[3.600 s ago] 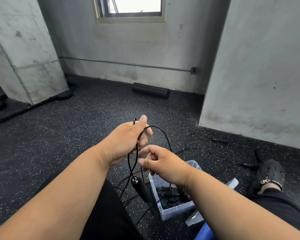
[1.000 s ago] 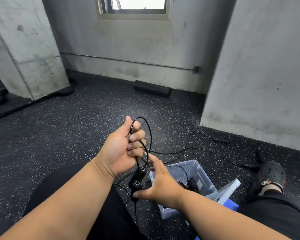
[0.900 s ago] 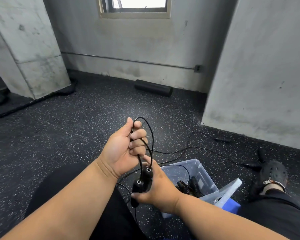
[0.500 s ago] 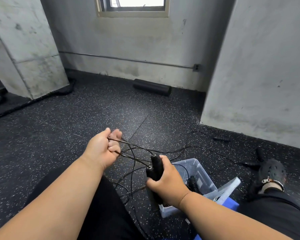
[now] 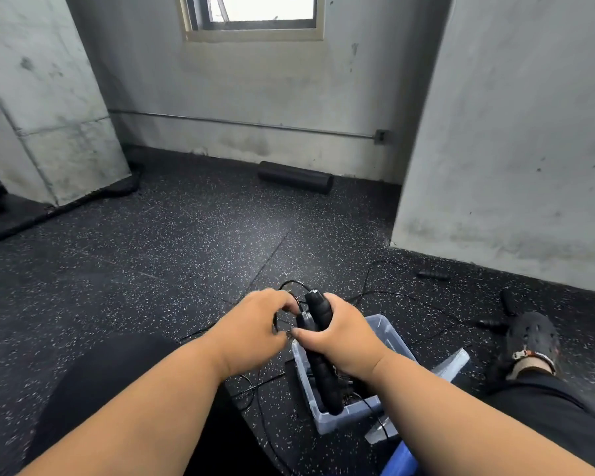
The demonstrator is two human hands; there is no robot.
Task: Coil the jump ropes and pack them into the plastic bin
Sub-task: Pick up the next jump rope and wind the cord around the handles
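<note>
My right hand (image 5: 337, 333) grips the two black handles (image 5: 318, 310) of a jump rope, held upright together above the clear plastic bin (image 5: 394, 341). My left hand (image 5: 255, 329) is right beside it, fingers curled round the thin black cord (image 5: 291, 285) where it loops near the handle tops. The handles' lower ends (image 5: 330, 389) reach down into the bin, where more black rope lies, mostly hidden. Another black jump rope (image 5: 392, 293) trails over the floor to the right, its handle (image 5: 433, 275) near the wall.
The bin's lid (image 5: 452, 362) leans at its right side, with a blue object (image 5: 401, 460) below. My shoe (image 5: 529, 338) is at the right, my dark-clothed knees in front. A black foam roller (image 5: 294, 176) lies by the far wall. Concrete pillars stand left and right.
My left hand has come in from the left to meet my right hand, drawing the stretched cord into loops at the handles. My right hand has raised the handles slightly.
</note>
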